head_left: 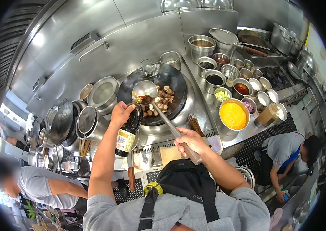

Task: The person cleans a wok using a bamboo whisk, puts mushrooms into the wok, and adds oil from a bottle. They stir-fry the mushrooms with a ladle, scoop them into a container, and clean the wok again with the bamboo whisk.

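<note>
My left hand (121,114) is closed around a dark glass sauce bottle (125,139) with a cream label. The bottle is tilted, its neck close to the ladle's bowl. My right hand (190,143) grips the long handle of a metal ladle (166,120). The ladle's round bowl is over a black wok (126,86), with some dark liquid near its lower edge. Brown and pale chunks of food, possibly mushrooms (165,98), lie in the wok. Whether sauce is flowing from the bottle is hard to make out.
Right of the wok stand metal pots of sauces and a container of yellow liquid (233,115). Strainers and pots (103,94) are stacked on the left. A wooden-handled tool (131,173) sticks out at the counter front. Co-workers are at left (51,184) and right (286,154).
</note>
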{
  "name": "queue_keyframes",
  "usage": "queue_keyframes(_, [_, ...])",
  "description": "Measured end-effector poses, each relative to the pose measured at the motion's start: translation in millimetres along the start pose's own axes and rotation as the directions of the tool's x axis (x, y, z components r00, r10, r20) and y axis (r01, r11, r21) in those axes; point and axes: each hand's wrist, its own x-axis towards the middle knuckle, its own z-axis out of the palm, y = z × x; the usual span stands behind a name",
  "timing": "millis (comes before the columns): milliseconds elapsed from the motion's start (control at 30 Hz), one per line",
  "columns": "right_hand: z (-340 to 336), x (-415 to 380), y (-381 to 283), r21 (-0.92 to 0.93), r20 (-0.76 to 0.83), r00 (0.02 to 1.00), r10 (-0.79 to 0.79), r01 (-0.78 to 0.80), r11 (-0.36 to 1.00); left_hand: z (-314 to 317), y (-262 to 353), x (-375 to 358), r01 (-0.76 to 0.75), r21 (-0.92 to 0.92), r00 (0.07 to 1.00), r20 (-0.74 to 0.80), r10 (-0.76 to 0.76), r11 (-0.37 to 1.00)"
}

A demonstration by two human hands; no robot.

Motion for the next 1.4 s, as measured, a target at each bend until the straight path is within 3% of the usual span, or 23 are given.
queue_keyframes(400, [3.0, -9.0, -4.4, -0.023, -0.075, 0.997, -0.028, 0.026, 0.999, -2.9, 5.9, -2.7, 0.013, -0.042, 0.999, 0.038, -0.011, 0.999])
queue_keyframes(900, [4.3, -5.3, -5.5, -0.042, -0.115, 0.991, -0.061, 0.057, 0.998, -13.0, 10.5, -12.1, -0.046, -0.161, 0.998, -0.048, 0.039, 0.986])
queue_keyframes(1133, [-6.7, -17.3, -7.4, -0.363, -0.218, 0.963, -0.156, 0.069, 0.929, -26.7, 18.1, -23.7, -0.031, -0.224, 0.996, -0.084, 0.012, 0.974])
queue_keyframes(1400, [-3.9, -8.9, -10.7, -0.252, -0.198, 0.973, -0.118, 0.065, 0.966, -31.4, 16.3, -22.4, -0.057, -0.240, 0.993, -0.111, 0.031, 0.969])
